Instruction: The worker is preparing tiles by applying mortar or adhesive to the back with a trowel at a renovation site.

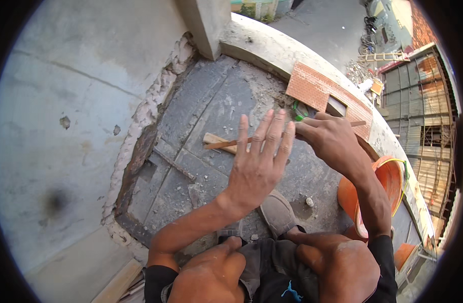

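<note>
My left hand (256, 171) is raised over the floor, its fingers spread and the back of the hand toward me. To its right, my right hand (335, 141) is closed around a thin brown wooden strip (222, 144). The strip runs leftward behind my left fingers, and a short end shows past my right knuckles. Whether my left palm touches it is hidden. Below the strip's left end lies a pale piece of wood (210, 138). A rusty metal bar (175, 164) rests on the grey floor farther left.
Chipped plaster edges the wall (65, 166) at left. A brick-patterned board (307, 86) with a rectangular cutout leans by the curved parapet (259, 43); a green item (298, 112) lies beside it. An orange bucket (347, 199) stands at right. Rubble surrounds my shoe (278, 212).
</note>
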A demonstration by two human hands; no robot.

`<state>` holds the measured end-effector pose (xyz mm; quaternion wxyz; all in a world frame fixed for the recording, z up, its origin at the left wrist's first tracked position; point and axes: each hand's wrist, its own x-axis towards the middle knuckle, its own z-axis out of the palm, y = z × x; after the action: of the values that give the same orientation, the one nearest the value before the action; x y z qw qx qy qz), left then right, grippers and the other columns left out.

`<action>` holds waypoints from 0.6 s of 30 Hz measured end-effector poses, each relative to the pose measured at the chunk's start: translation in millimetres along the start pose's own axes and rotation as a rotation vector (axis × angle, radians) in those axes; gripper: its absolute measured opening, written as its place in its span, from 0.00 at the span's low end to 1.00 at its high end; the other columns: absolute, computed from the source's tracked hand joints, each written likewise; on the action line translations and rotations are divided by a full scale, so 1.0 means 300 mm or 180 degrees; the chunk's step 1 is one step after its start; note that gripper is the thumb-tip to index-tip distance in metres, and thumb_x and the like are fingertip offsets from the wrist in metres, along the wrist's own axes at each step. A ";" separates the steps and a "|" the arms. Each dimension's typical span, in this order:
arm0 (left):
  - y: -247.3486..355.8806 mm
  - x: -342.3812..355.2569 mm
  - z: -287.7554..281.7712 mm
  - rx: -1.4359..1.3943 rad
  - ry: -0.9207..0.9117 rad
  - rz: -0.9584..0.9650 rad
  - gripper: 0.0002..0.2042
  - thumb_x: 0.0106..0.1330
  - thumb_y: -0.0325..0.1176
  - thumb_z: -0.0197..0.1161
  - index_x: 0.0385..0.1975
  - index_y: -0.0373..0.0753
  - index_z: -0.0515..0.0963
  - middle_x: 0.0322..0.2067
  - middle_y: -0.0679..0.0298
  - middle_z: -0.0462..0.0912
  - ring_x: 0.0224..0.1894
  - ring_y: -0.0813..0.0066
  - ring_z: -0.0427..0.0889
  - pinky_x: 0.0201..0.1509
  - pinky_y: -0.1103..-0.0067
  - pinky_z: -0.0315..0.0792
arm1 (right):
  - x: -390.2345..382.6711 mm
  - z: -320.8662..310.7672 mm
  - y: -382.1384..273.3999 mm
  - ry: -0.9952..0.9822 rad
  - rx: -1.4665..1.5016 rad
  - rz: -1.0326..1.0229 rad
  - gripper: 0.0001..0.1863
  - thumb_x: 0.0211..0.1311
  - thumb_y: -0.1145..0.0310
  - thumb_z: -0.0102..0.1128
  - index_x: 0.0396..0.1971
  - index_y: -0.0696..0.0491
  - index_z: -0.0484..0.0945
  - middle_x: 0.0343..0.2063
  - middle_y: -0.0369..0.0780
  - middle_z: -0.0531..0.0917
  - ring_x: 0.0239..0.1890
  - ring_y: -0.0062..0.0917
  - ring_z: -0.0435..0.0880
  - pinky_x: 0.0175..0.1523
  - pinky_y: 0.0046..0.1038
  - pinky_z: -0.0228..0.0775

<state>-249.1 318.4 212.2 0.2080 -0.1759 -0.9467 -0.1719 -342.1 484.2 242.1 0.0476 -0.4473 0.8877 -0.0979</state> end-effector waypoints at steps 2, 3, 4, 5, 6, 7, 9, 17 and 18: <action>0.024 0.005 0.071 -0.0087 -0.0520 -0.0189 0.24 0.49 0.34 0.64 0.47 0.34 0.68 0.45 0.58 0.72 0.47 0.64 0.72 0.53 0.64 0.65 | -0.033 -0.008 0.001 -0.0473 -0.0099 -0.0233 0.10 0.45 0.72 0.52 0.31 0.50 0.76 0.25 0.33 0.79 0.30 0.28 0.77 0.32 0.28 0.70; 0.064 -0.006 0.106 -0.0402 -0.0650 -0.0173 0.22 0.49 0.34 0.64 0.44 0.34 0.70 0.41 0.57 0.75 0.44 0.63 0.75 0.50 0.65 0.67 | -0.088 -0.016 0.020 -0.0642 0.0011 -0.0156 0.09 0.47 0.71 0.51 0.31 0.50 0.76 0.25 0.34 0.79 0.32 0.28 0.78 0.33 0.28 0.71; 0.048 -0.052 0.119 -0.0457 -0.0754 -0.0425 0.19 0.51 0.33 0.64 0.42 0.34 0.71 0.37 0.56 0.76 0.40 0.62 0.76 0.46 0.67 0.69 | -0.069 0.048 0.026 -0.0670 0.0086 -0.0386 0.09 0.49 0.70 0.51 0.31 0.51 0.76 0.25 0.35 0.79 0.33 0.28 0.78 0.34 0.29 0.71; 0.048 -0.075 0.125 -0.0604 -0.0832 -0.0623 0.16 0.52 0.32 0.63 0.40 0.33 0.73 0.33 0.56 0.78 0.35 0.60 0.78 0.42 0.70 0.70 | -0.073 0.051 0.024 -0.0685 0.0122 -0.0412 0.09 0.49 0.70 0.51 0.31 0.53 0.76 0.25 0.36 0.79 0.34 0.28 0.79 0.33 0.29 0.71; 0.047 -0.070 0.137 -0.0786 -0.0705 -0.0567 0.15 0.54 0.32 0.62 0.39 0.33 0.73 0.30 0.54 0.78 0.32 0.59 0.78 0.39 0.72 0.71 | -0.080 0.018 0.016 -0.1137 0.0028 -0.0204 0.09 0.50 0.68 0.51 0.31 0.53 0.75 0.26 0.35 0.79 0.35 0.28 0.79 0.38 0.28 0.70; 0.055 -0.058 0.157 -0.0984 -0.0582 -0.0532 0.13 0.56 0.31 0.61 0.39 0.32 0.73 0.27 0.52 0.77 0.29 0.58 0.78 0.37 0.74 0.71 | -0.116 0.017 0.022 -0.0738 0.0085 -0.0162 0.10 0.50 0.67 0.52 0.32 0.53 0.74 0.28 0.36 0.79 0.36 0.28 0.79 0.41 0.28 0.69; 0.058 -0.047 0.163 -0.1384 -0.0829 -0.0776 0.12 0.59 0.30 0.58 0.40 0.31 0.73 0.31 0.54 0.78 0.32 0.63 0.78 0.40 0.76 0.70 | -0.218 -0.019 0.049 0.0328 0.0112 -0.0147 0.12 0.49 0.66 0.54 0.35 0.52 0.73 0.32 0.38 0.77 0.38 0.28 0.77 0.45 0.29 0.66; -0.114 0.013 0.145 -0.3939 -0.1261 -0.2274 0.25 0.64 0.39 0.52 0.58 0.34 0.57 0.34 0.62 0.72 0.29 0.76 0.74 0.35 0.77 0.70 | -1.070 -0.297 0.208 0.1386 -0.0055 0.3547 0.18 0.58 0.59 0.53 0.41 0.57 0.74 0.31 0.42 0.79 0.35 0.25 0.77 0.40 0.25 0.68; -0.183 0.030 0.143 -0.4432 -0.1607 -0.2308 0.27 0.65 0.44 0.51 0.58 0.35 0.57 0.33 0.64 0.70 0.27 0.77 0.72 0.32 0.75 0.70 | -1.208 -0.299 0.175 0.0857 -0.0146 0.4193 0.17 0.57 0.57 0.52 0.37 0.57 0.75 0.28 0.44 0.79 0.33 0.30 0.78 0.39 0.27 0.67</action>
<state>-293.3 289.7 165.8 -0.2361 0.0185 -0.6398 -0.7312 -182.9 817.6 317.2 -0.0232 0.2030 0.9753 -0.0845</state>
